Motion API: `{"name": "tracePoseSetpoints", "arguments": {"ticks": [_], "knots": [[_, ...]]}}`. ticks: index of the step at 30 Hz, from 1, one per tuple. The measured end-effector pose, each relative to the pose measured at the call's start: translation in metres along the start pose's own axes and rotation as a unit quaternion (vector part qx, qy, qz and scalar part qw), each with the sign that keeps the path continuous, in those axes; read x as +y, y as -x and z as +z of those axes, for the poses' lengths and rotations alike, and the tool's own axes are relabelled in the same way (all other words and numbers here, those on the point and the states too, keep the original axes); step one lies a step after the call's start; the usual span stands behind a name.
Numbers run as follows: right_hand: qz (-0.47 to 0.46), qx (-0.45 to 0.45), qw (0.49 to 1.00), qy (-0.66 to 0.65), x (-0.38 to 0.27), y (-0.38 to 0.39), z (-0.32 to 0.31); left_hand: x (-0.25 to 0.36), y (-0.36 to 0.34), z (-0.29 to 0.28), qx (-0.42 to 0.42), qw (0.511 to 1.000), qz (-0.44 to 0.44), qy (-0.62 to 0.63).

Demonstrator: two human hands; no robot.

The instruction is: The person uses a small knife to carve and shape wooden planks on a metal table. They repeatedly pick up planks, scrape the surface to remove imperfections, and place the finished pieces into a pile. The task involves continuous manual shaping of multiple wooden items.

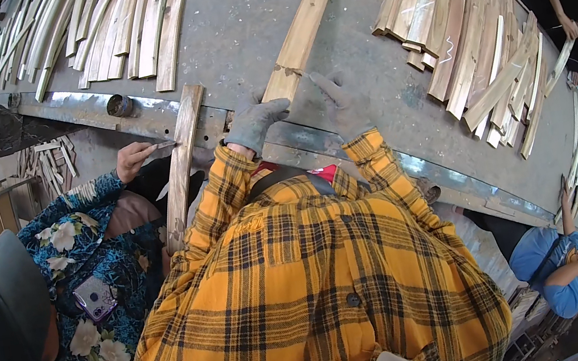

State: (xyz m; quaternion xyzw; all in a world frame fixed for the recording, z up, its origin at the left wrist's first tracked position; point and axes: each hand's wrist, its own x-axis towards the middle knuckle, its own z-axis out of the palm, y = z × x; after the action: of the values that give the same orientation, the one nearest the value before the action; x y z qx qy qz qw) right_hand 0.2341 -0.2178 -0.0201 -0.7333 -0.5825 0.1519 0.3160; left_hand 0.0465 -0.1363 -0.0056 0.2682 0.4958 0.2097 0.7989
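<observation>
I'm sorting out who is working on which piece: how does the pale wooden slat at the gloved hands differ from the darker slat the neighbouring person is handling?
The pale wooden slat lies flat on the grey metal table; the darker wooden slat leans over the table's edge. The pale one looks yellowish and clean, the darker one greyish brown. The grey-gloved left hand touches the pale slat's near end, the gloved right hand alongside; a neighbour's bare hand holds a small tool to the darker one. Both are long, narrow boards.

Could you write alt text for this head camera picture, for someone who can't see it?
Seen from above, a person in a yellow plaid shirt rests both gloved hands, left hand and right hand, on a long wooden slat lying on a grey workbench. Piles of similar slats lie around, and other people work beside the bench.
</observation>
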Motion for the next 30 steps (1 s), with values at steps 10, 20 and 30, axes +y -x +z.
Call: {"name": "tracePoseSetpoints", "arguments": {"ticks": [10,20,30], "knots": [[-0.048,0.007,0.999,0.017,-0.007,-0.015,-0.006,0.012,0.01,0.01,0.007,0.987,0.07,-0.143],[0.326,0.02,0.871,-0.367,0.019,0.003,-0.032,-0.026,-0.032,-0.05,-0.17,0.827,-0.179,0.504],[0.362,0.085,0.855,-0.361,0.027,0.035,-0.051,-0.005,0.021,-0.032,-0.101,0.976,0.103,-0.161]]}}
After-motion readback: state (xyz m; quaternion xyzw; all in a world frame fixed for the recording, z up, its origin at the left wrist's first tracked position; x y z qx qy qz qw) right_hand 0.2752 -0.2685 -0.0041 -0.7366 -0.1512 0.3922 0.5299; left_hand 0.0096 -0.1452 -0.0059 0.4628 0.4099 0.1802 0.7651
